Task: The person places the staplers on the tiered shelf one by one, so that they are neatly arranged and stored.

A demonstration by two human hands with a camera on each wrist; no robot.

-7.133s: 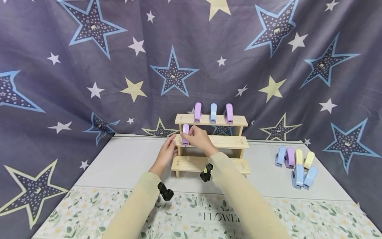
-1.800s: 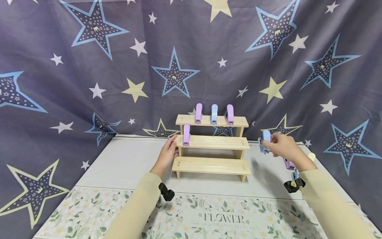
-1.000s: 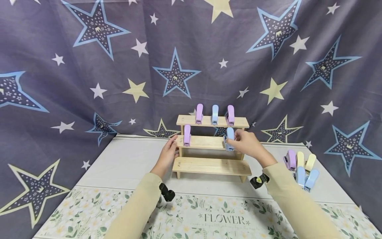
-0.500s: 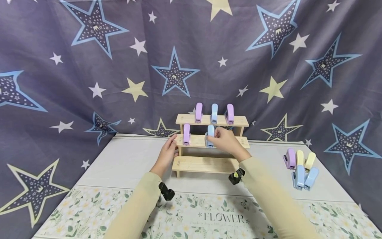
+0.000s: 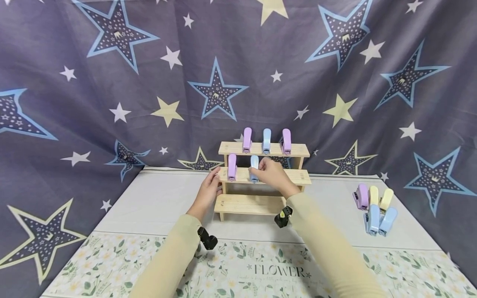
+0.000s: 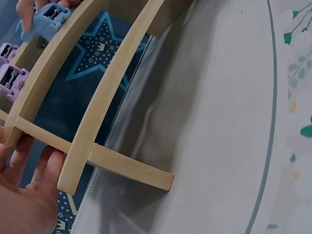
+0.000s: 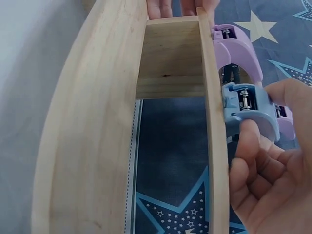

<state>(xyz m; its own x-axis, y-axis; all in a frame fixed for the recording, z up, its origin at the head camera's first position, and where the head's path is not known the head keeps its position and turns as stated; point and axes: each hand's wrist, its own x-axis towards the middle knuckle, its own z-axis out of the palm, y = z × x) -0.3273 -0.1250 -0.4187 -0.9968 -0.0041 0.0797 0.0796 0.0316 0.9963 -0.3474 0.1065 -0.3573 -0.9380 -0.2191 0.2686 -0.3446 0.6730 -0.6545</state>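
Partly hidden blue clip (lower half), right hand pinching, middle shelf.

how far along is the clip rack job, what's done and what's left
Done: three clips sit on the top shelf and a purple clip on the middle shelf. In hand: the right hand pinches a blue clip onto the middle shelf while the left hand steadies the rack. Left: five loose clips and the bare bottom shelf.

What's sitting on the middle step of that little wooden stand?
On the middle step: a purple stapler, and a blue stapler pinched by the right hand, which partly covers it.
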